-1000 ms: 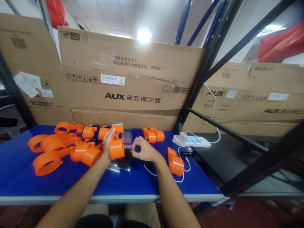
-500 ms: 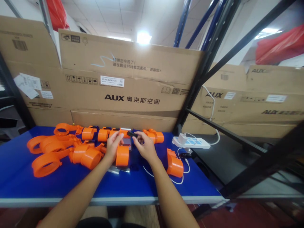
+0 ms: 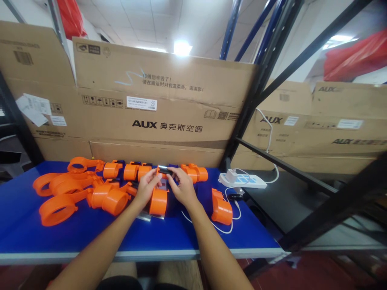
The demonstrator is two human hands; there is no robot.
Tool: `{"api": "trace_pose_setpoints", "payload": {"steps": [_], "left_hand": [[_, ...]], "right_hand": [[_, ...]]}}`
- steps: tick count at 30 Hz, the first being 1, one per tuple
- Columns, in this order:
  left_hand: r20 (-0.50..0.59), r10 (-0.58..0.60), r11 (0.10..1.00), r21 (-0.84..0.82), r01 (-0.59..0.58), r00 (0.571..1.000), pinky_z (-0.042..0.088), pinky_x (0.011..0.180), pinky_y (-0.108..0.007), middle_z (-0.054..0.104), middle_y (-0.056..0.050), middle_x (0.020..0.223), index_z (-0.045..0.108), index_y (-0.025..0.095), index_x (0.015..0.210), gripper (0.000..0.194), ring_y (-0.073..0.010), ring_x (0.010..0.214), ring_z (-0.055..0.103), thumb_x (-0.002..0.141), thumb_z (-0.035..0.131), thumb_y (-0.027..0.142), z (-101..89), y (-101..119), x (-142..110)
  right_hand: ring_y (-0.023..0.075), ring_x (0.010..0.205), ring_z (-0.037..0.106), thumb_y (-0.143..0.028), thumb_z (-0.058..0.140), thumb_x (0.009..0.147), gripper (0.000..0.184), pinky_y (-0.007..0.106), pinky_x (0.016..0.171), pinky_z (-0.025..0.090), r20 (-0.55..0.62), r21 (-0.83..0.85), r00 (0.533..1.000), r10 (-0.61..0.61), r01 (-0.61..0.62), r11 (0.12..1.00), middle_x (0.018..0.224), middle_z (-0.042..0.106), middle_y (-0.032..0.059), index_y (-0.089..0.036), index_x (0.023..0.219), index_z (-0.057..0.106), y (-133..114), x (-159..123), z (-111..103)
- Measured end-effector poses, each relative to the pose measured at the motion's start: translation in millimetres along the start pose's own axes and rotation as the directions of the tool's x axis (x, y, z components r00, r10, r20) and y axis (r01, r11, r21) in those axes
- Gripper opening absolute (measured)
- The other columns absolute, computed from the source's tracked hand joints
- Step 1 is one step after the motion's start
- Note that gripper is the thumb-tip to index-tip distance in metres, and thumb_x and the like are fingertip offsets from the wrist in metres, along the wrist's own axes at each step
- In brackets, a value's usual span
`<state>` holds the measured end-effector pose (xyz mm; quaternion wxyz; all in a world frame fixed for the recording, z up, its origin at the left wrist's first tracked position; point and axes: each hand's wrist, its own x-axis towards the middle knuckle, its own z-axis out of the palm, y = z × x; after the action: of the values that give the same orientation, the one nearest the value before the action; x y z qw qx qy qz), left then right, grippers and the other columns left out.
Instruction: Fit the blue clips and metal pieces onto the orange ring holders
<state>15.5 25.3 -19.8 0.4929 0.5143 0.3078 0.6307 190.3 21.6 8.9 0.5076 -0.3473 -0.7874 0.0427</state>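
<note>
My left hand [image 3: 147,186] is closed on an orange tape dispenser [image 3: 159,202], its wide ring hanging below the fingers. A toothed metal blade [image 3: 162,166] shows at the dispenser's upper end. Against that end lies a small black strip-like piece [image 3: 165,171], pinched by my right hand [image 3: 183,186]. Whether the strip is seated on the dispenser I cannot tell, since the fingertips cover its ends. Behind and between the hands sits a dark flat object [image 3: 163,184], partly hidden.
Several orange dispenser parts [image 3: 59,209] crowd the left of the blue table [image 3: 99,237]. More stand along the back, below a cardboard box [image 3: 166,143]. At right are another orange dispenser [image 3: 222,209], a white cable [image 3: 222,231] and a power strip [image 3: 254,182]. A black rack post [image 3: 242,108] rises behind.
The black strip has moved left against the dispenser's upper end, and the right fingers have come closer to the left. The dispenser has tilted slightly, its ring shifting right.
</note>
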Motion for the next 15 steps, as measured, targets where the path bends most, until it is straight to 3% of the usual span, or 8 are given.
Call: {"api": "trace_pose_setpoints", "payload": {"steps": [5, 9, 15], "left_hand": [[-0.007, -0.032, 0.999, -0.022, 0.032, 0.999, 0.042, 0.058, -0.023, 0.062, 0.001, 0.064, 0.070, 0.016, 0.105, 0.044, -0.0121, 0.057, 0.056, 0.077, 0.078, 0.049, -0.4, 0, 2], [-0.035, -0.090, 0.988, -0.131, 0.085, 0.995, 0.044, 0.056, -0.022, 0.063, 0.001, 0.064, 0.069, 0.017, 0.094, 0.040, -0.0112, 0.055, 0.056, 0.074, 0.081, 0.049, 1.3, 0, 3], [-0.086, -0.297, 0.907, -0.338, 0.252, 0.951, 0.048, 0.049, -0.026, 0.062, -0.001, 0.057, 0.062, 0.016, 0.073, 0.041, -0.0142, 0.047, 0.059, 0.074, 0.080, 0.053, -3.2, 7, 4]], "right_hand": [[0.0218, 0.088, 0.063, -0.027, 0.050, 0.101, 0.030, 0.037, 0.081, 0.054, 0.035, 0.042, 0.999, 0.012, -0.013, 0.999, 0.103, 0.068, 0.0083, -0.024, 0.129, 0.062, -2, 0, -1], [0.0214, 0.087, 0.063, -0.024, 0.048, 0.100, 0.037, 0.038, 0.083, 0.055, 0.042, 0.074, 0.999, 0.005, -0.008, 0.997, 0.106, 0.067, 0.0085, -0.025, 0.136, 0.058, -4, -1, 0], [0.0227, 0.104, 0.065, -0.017, 0.042, 0.099, 0.040, 0.039, 0.091, 0.054, -0.033, 0.091, 0.998, 0.045, -0.041, 0.995, 0.119, 0.069, 0.0092, -0.024, 0.134, 0.058, 8, 1, -1]]}}
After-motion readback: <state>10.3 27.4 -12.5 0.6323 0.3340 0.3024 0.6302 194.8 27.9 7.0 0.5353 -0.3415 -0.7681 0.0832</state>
